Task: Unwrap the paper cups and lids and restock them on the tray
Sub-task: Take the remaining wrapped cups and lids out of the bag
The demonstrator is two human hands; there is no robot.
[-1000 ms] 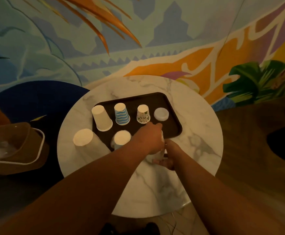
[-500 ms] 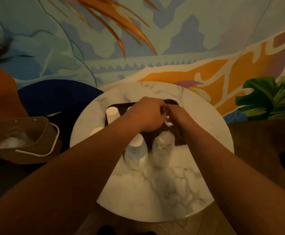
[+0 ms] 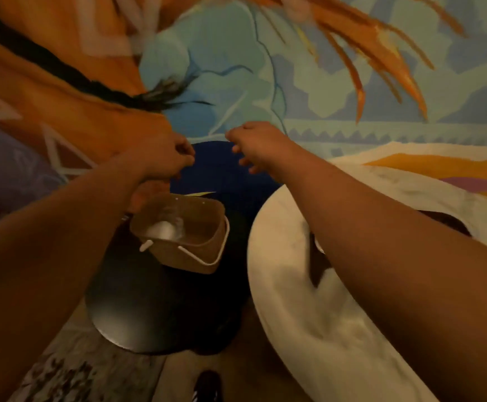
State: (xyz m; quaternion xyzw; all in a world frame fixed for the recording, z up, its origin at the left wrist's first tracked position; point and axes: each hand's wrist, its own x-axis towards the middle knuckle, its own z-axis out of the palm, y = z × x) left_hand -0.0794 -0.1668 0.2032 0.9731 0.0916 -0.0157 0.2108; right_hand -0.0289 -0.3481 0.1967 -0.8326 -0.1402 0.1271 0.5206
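My left hand [image 3: 168, 158] hovers above the brown basket [image 3: 196, 256] with its fingers curled. A blurred, translucent piece of wrap [image 3: 148, 194] hangs below that fist. A little to the right, my right hand [image 3: 255, 145] is in the air with loosely bent fingers and nothing in it. Inside the basket lies a white bundle in clear plastic [image 3: 164, 229]. Only a dark sliver of the tray [image 3: 315, 265] shows on the white marble table [image 3: 309, 314], beside my right forearm. The cups and lids on it are out of sight.
The basket has a white handle and stands on a round black stool [image 3: 149, 314], left of the marble table. A dark blue seat [image 3: 216, 169] lies behind it against the painted wall. My shoe [image 3: 207, 384] shows at the bottom.
Both hands have left the tray and swung left to above the basket. My view has turned left with them, so the tray and cups have dropped out of sight.
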